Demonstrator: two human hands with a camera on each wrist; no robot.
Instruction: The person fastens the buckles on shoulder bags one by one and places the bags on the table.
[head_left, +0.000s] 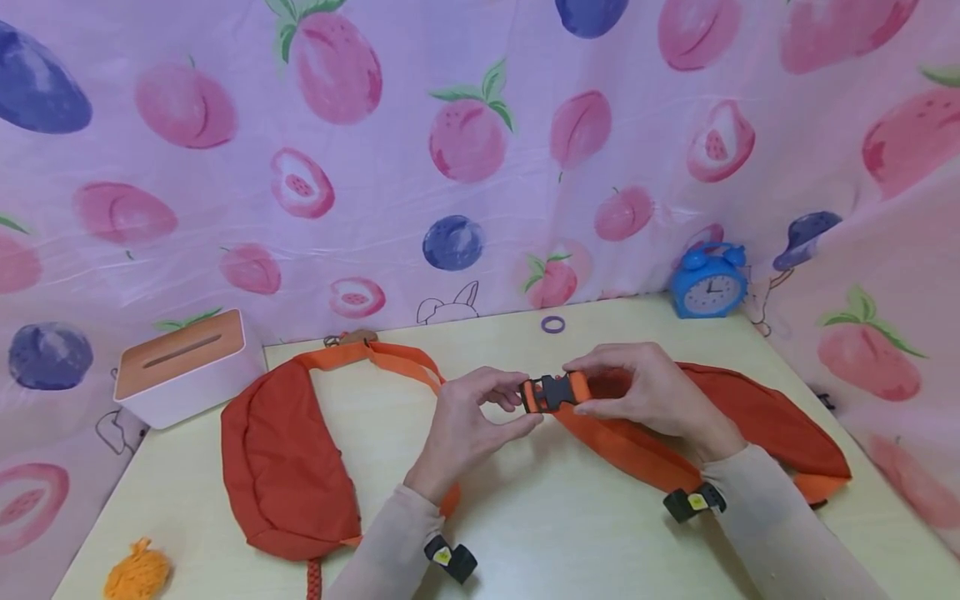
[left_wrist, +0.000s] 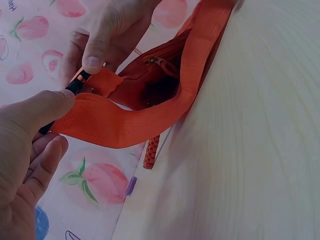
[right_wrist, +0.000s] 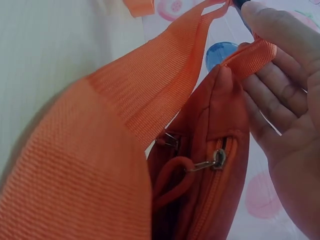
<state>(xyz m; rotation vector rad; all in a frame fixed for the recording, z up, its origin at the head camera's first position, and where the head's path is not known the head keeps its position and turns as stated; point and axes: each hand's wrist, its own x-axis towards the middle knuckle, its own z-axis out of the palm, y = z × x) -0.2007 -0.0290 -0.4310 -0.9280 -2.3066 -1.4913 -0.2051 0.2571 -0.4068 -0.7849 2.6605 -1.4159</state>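
Both hands hold a black side-release buckle (head_left: 556, 392) threaded with orange webbing, raised over the table's middle. My left hand (head_left: 472, 425) pinches its left end between thumb and fingers. At the other end, my right hand (head_left: 648, 396) grips the buckle and webbing; its lower fingers extend past the strap in the right wrist view. The two buckle halves appear joined. From it the wide orange strap (head_left: 630, 454) loops down to a red-orange sling bag (head_left: 772, 412), partly hidden behind the right forearm. The bag's metal zipper pull (right_wrist: 218, 159) shows close up in the right wrist view.
A second red-orange bag (head_left: 292, 467) lies left, its orange strap (head_left: 405, 360) passing behind the left hand. Further out are a white tissue box with a wooden lid (head_left: 183, 354), an orange yarn bundle (head_left: 138, 572), a purple ring (head_left: 552, 324) and a blue alarm clock (head_left: 709, 283).
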